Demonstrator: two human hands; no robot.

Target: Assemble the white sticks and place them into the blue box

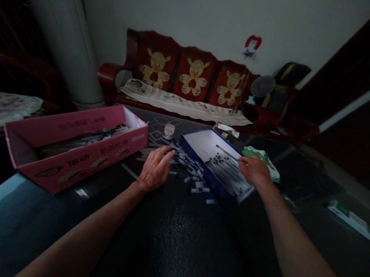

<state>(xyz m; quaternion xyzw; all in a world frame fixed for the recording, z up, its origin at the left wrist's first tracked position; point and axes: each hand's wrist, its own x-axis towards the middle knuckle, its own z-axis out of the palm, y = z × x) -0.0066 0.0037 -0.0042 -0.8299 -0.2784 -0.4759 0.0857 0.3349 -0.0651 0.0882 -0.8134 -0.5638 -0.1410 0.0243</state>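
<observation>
My right hand (256, 171) is closed on a thin pen-like stick (227, 152), held at a slant over the right side of a blue box (199, 156). In that shallow box lie many similar pen-like sticks (225, 171) with dark ends, side by side. To the left of the box my left hand (155, 168) hovers with fingers stretched out and apart. Its fingertips are next to a heap of short clear-and-black pieces like pen caps (189, 165), spread over the dark table (183, 236). I cannot tell whether the fingers touch any piece.
A long pink carton (96, 154) with thin sticks inside stands at the left. Behind the heap is a small white jar (169, 131). A tissue box (226, 132) and a green-and-white packet (262, 159) lie beyond the blue box. A wooden sofa (182, 73) stands behind the table.
</observation>
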